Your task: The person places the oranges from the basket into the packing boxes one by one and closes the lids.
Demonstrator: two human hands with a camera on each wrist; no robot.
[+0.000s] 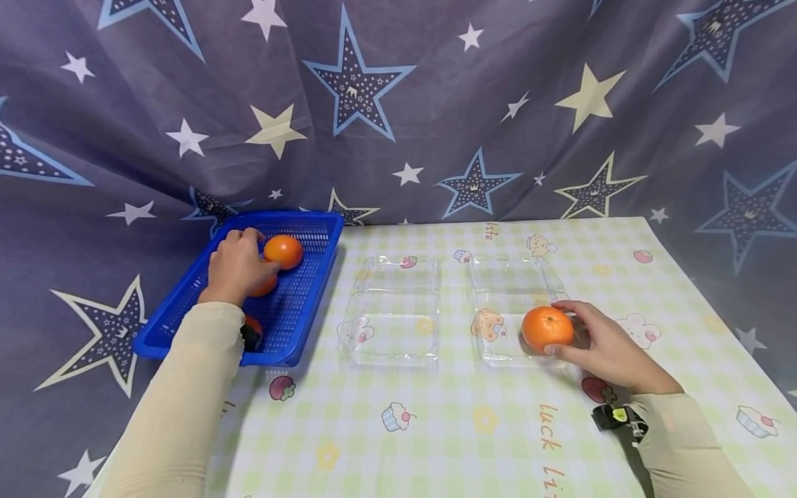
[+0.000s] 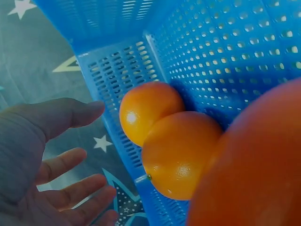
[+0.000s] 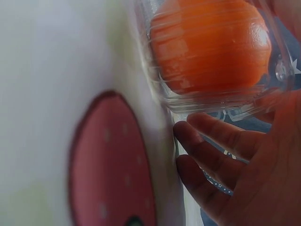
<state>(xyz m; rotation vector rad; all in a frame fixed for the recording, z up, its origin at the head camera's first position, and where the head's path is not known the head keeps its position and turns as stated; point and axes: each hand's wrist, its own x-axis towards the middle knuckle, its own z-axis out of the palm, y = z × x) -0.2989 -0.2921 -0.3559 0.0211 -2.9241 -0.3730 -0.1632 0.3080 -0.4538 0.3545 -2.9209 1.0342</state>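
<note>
My left hand point(image 1: 236, 266) reaches into the blue basket point(image 1: 311, 290), close over an orange point(image 1: 264, 285) that it partly hides. In the left wrist view its thumb and fingers point(image 2: 70, 113) are spread with nothing between them. Another orange point(image 1: 283, 252) lies just beyond the hand, and a third point(image 1: 252, 324) sits near the wrist. At the right, my right hand point(image 1: 604, 346) holds an orange point(image 1: 548, 330) between thumb and forefinger, within the right clear plastic box point(image 1: 498, 353). Its other fingers point(image 3: 211, 146) extend outside the box wall in the right wrist view.
A second clear plastic box point(image 1: 392, 339), lid folded back, stands between the basket and the right box. Both rest on a checked tablecloth point(image 1: 448, 443) with printed cartoons. Behind the table hangs a star-patterned curtain point(image 1: 429, 104).
</note>
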